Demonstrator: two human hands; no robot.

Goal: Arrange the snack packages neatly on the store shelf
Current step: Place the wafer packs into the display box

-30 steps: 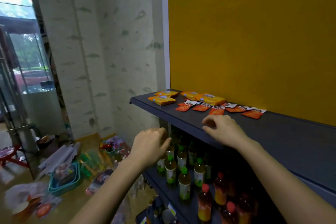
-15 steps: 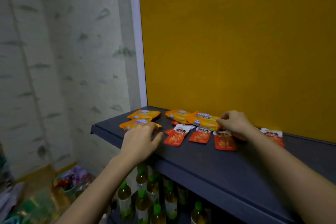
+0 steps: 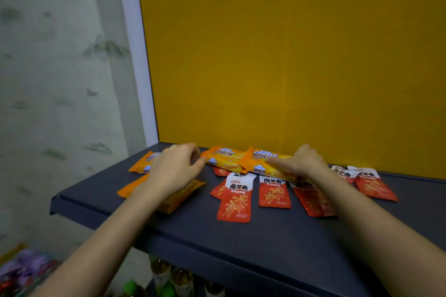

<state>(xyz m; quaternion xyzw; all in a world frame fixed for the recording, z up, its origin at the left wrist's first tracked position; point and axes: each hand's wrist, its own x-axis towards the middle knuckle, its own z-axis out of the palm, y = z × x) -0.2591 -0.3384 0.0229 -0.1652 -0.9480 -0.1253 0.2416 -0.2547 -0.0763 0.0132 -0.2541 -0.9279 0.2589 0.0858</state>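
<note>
My left hand [image 3: 174,169] lay palm down with the fingers loosely curled. Its thumb reached to the left end of the middle cheese pack [image 3: 225,160], but I could not tell whether it pinched that pack or only touched it. The wrist rested across the front cheese pack [image 3: 179,196].

My right hand [image 3: 303,162] was spread fairly wide, with the fingers straight and pressed flat on the right cheese pack [image 3: 261,164], gripping nothing.

All the snacks lay on the dark shelf [image 3: 265,251] below the yellow back panel [image 3: 289,55]. Three orange packs sat in a rough row close to the panel. The leftmost cheese pack [image 3: 144,164] was half hidden by my left hand, while the middle and right ones overlapped at their ends between my two hands. The fourth orange pack lay farther out from the panel, under my left wrist.

The red sachets [image 3: 235,202] were fanned out farther from the panel than the orange row, from between my hands to beyond my right forearm. I counted at least six, but they overlapped and my right arm covered some.
</note>
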